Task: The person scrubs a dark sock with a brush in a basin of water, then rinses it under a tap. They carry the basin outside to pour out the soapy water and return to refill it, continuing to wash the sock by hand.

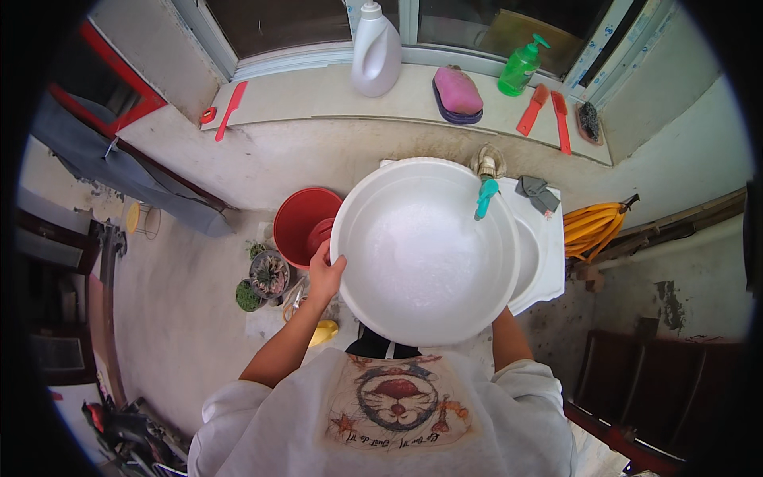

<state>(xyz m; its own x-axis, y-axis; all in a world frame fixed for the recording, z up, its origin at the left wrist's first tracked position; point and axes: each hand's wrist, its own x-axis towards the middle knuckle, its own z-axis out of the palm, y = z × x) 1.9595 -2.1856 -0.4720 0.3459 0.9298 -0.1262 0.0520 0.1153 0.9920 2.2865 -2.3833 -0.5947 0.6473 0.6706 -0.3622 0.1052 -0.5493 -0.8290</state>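
Note:
A large white plastic basin rests over a white ceramic sink and hides most of it. My left hand grips the basin's left rim, thumb on top and fingers underneath. My right forearm runs under the basin's lower right side, so the right hand is hidden. Above the basin's far right part, a tap with a teal handle sticks out from the wall. The basin's floor looks pale, and I cannot tell whether it holds water.
A red bucket and potted plants stand left of the basin. The window ledge bears a white jug, a pink sponge, a green pump bottle and red brushes. A grey cloth lies on the sink; a yellow hose hangs right.

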